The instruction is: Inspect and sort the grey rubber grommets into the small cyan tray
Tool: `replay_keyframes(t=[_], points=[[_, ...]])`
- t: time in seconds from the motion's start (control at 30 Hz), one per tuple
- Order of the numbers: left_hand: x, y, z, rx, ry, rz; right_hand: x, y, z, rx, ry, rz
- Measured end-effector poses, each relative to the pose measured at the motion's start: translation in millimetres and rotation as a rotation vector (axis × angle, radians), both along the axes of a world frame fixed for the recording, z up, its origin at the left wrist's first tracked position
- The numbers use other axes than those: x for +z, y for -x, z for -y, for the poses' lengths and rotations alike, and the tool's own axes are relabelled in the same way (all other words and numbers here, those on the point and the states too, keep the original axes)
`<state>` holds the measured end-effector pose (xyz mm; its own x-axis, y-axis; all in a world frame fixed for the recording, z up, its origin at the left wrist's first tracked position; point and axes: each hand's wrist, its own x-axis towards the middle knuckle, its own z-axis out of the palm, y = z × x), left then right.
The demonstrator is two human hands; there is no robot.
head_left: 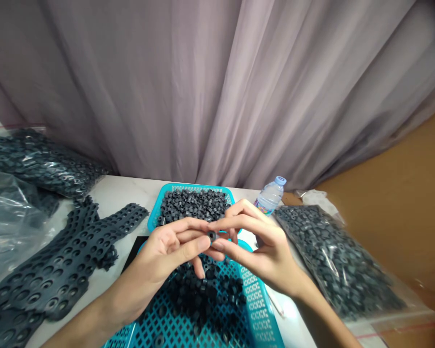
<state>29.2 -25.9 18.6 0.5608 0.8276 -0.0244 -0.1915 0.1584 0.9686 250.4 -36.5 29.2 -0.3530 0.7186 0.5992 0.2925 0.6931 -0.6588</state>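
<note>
My left hand [163, 253] and my right hand [261, 241] meet above a teal plastic basket [255, 304]. Both pinch one small dark grey ring-shaped part [212, 236] between thumbs and fingertips. The near basket holds a loose pile of the same dark ring parts [199, 290]. A second teal basket [155, 215] behind my hands is heaped with more of them.
Long dark perforated strips [68, 261] lie on the white table at left, with clear bags of dark parts [36, 164] behind. Another clear bag of ring parts [333, 261] lies at right. A small water bottle [271, 195] lies behind it. A grey curtain hangs at the back.
</note>
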Motion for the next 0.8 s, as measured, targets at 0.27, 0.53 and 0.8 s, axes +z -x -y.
replay_keyframes(t=[0.27,0.53,0.8], points=[[-5.7,-3.0,-1.7,0.02,-0.073,-0.031,-1.9,-1.1,1.3,-0.005,-0.057,0.085],[-4.4,-4.3,2.0,0.008,-0.039,-0.018,-2.4,-0.1,-1.6,0.022,-0.078,0.11],[-6.5,-6.1,4.1,0.032,0.01,-0.02,-4.7,1.8,-0.6,0.016,-0.048,0.051]])
